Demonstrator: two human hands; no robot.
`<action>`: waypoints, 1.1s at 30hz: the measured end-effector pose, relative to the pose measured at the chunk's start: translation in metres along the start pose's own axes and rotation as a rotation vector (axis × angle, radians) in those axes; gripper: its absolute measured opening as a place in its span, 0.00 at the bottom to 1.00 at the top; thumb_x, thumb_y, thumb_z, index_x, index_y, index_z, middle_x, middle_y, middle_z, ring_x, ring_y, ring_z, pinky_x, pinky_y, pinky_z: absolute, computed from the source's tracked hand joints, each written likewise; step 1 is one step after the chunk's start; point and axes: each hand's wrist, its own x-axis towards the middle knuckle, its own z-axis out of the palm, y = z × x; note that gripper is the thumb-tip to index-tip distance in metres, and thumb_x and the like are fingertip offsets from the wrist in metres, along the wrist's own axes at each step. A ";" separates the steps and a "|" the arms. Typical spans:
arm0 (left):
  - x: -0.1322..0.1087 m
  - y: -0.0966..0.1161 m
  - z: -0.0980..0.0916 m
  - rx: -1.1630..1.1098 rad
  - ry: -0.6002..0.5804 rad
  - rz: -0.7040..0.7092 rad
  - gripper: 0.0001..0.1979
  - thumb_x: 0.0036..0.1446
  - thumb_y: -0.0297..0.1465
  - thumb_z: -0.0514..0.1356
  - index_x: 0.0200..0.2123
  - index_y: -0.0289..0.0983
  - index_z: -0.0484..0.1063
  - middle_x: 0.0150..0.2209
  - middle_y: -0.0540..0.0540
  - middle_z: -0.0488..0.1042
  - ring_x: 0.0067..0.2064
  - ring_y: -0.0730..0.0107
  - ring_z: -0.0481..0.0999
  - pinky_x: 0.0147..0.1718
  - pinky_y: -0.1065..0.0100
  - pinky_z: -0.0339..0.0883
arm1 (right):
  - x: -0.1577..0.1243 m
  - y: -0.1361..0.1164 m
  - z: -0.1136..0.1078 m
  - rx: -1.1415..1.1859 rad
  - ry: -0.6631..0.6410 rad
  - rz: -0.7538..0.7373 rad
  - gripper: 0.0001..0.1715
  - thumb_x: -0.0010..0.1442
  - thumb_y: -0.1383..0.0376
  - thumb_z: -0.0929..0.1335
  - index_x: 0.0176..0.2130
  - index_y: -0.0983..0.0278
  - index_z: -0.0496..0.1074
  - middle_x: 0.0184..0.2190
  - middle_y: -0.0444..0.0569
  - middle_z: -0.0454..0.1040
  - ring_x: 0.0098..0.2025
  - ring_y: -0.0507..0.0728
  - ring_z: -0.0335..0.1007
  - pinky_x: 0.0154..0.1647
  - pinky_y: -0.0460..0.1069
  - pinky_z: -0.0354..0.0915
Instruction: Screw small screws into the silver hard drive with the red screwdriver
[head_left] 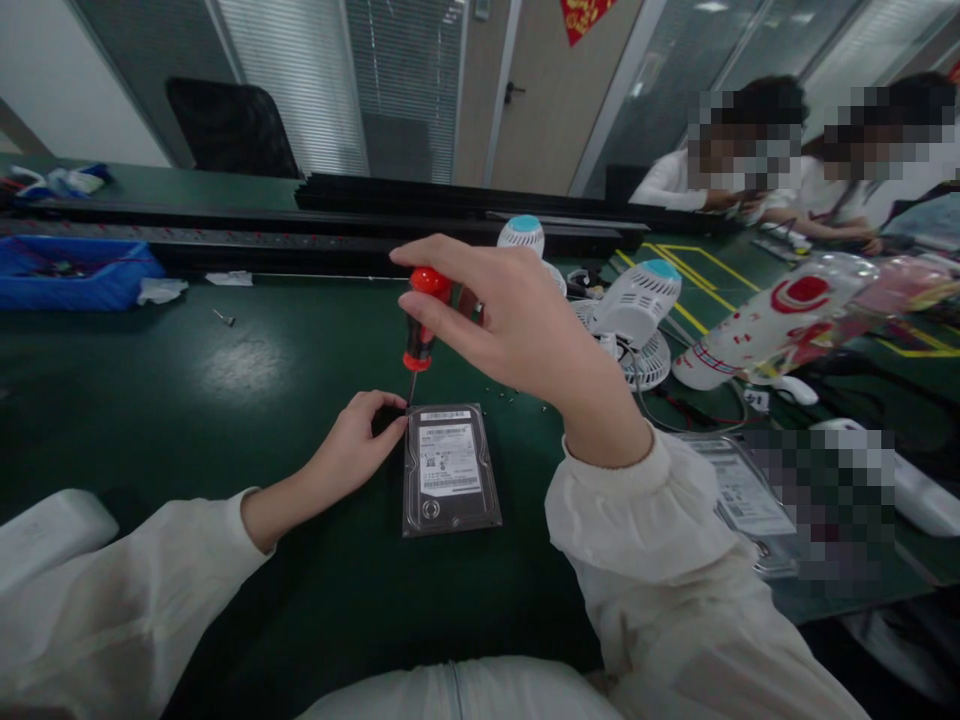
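In the head view a hard drive point(450, 475) lies label side up on the green table in front of me. My right hand point(517, 310) grips the red and black handle of a screwdriver point(418, 335), held nearly upright. Its thin shaft runs down to the drive's upper left corner. At that same corner, the fingertips of my left hand point(365, 430) are closed together beside the screwdriver tip. Whether they pinch a screw or only the drive's edge cannot be seen. Several tiny screws point(511, 395) are scattered just beyond the drive's upper right corner.
Small white fans point(637, 305) stand behind my right hand, near a patterned white bottle point(750, 325). Another hard drive point(742, 490) lies at right. A blue bin point(75, 280) sits at far left, before long black rails point(450, 210). Two people sit at the far right.
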 end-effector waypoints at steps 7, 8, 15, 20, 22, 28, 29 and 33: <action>0.001 -0.003 0.000 0.006 0.005 0.014 0.19 0.62 0.44 0.58 0.47 0.37 0.77 0.46 0.40 0.78 0.49 0.52 0.77 0.51 0.49 0.72 | 0.001 0.001 -0.001 0.050 0.005 -0.004 0.26 0.73 0.60 0.61 0.65 0.67 0.69 0.59 0.49 0.78 0.54 0.54 0.77 0.54 0.49 0.70; 0.001 -0.002 0.000 0.004 0.004 0.011 0.19 0.62 0.44 0.58 0.47 0.37 0.77 0.46 0.40 0.78 0.49 0.52 0.77 0.51 0.49 0.71 | 0.001 0.000 -0.002 0.052 0.002 0.009 0.27 0.74 0.57 0.61 0.64 0.65 0.70 0.57 0.49 0.79 0.50 0.54 0.78 0.50 0.48 0.70; 0.000 0.001 -0.001 -0.001 0.000 0.006 0.20 0.61 0.44 0.58 0.47 0.37 0.77 0.47 0.40 0.78 0.50 0.52 0.76 0.52 0.49 0.71 | 0.001 0.001 0.000 0.014 -0.010 0.010 0.32 0.74 0.60 0.60 0.71 0.69 0.59 0.62 0.53 0.75 0.59 0.57 0.74 0.59 0.52 0.69; 0.000 0.001 0.000 0.008 0.014 0.006 0.20 0.60 0.45 0.58 0.46 0.37 0.77 0.46 0.40 0.78 0.50 0.52 0.76 0.53 0.49 0.71 | 0.001 0.005 0.002 0.046 0.024 -0.044 0.27 0.73 0.58 0.61 0.66 0.64 0.69 0.58 0.49 0.78 0.55 0.55 0.77 0.54 0.50 0.73; 0.000 0.003 0.000 0.006 0.012 0.005 0.20 0.60 0.45 0.58 0.46 0.37 0.77 0.46 0.40 0.78 0.50 0.52 0.77 0.53 0.49 0.71 | 0.002 0.007 0.002 0.028 0.019 -0.025 0.28 0.74 0.57 0.60 0.67 0.64 0.68 0.59 0.49 0.77 0.58 0.56 0.75 0.59 0.51 0.72; 0.000 0.004 -0.001 -0.009 0.005 -0.013 0.20 0.60 0.45 0.58 0.46 0.37 0.76 0.47 0.39 0.78 0.50 0.51 0.77 0.54 0.48 0.72 | 0.003 0.007 0.000 0.011 0.012 -0.033 0.30 0.73 0.60 0.62 0.68 0.70 0.66 0.65 0.52 0.72 0.66 0.57 0.70 0.70 0.53 0.67; 0.001 0.004 -0.001 -0.010 0.004 -0.017 0.21 0.60 0.45 0.58 0.47 0.37 0.76 0.47 0.39 0.78 0.51 0.51 0.77 0.54 0.48 0.71 | 0.003 0.007 0.000 0.006 0.015 -0.029 0.29 0.73 0.57 0.63 0.66 0.69 0.68 0.63 0.52 0.74 0.64 0.58 0.72 0.67 0.54 0.69; 0.001 0.001 0.000 -0.017 0.004 -0.014 0.20 0.60 0.45 0.58 0.47 0.37 0.77 0.47 0.39 0.78 0.51 0.51 0.77 0.54 0.47 0.71 | 0.002 0.006 0.000 0.029 -0.025 -0.005 0.32 0.75 0.54 0.58 0.68 0.69 0.65 0.64 0.53 0.73 0.65 0.59 0.72 0.67 0.55 0.69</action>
